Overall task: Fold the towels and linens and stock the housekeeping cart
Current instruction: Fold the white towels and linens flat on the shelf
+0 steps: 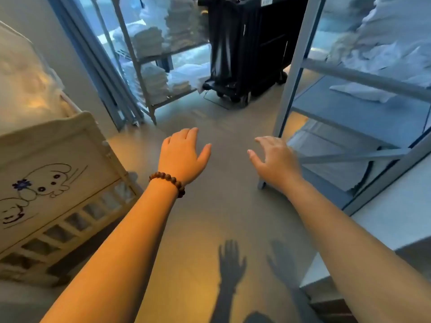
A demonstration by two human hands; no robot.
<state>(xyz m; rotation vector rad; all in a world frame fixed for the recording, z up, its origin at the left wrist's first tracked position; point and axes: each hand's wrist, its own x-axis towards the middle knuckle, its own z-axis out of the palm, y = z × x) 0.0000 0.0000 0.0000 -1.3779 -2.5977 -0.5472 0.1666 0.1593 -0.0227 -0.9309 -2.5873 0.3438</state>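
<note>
Two hands reach out with nothing in them: the left hand (183, 157), a bead bracelet (168, 181) at its wrist, and the right hand (275, 159), somewhat blurred, both palm down with fingers spread and relaxed, gripping no cloth at all. The housekeeping cart (242, 50), black and on wheels, stands well ahead of them across bare floor (210, 217). Just to the cart's left, a metal rack (140, 66) carries folded towels (149, 40) in stacks on two levels; to the cart's right and nearer the person, a grey rack (293, 66) bears a loose heap of linens (384, 43) on its upper shelf. Far to the cart's left, close by the person, sits a white crib (58, 159). As I judge it, no folding is under way at this moment, and the risks lie in the approach. The right hand is near the grey rack's upright, so a careless swing could strike it. Tugging one piece from the unsorted heap could bring the rest sliding to the floor and soil it. Lifting from the middle of a stack beside the cart would likely topple the pile above. The cart, being wheeled, may roll off if pushed while loading, and whether its wheels are locked cannot be told.
</note>
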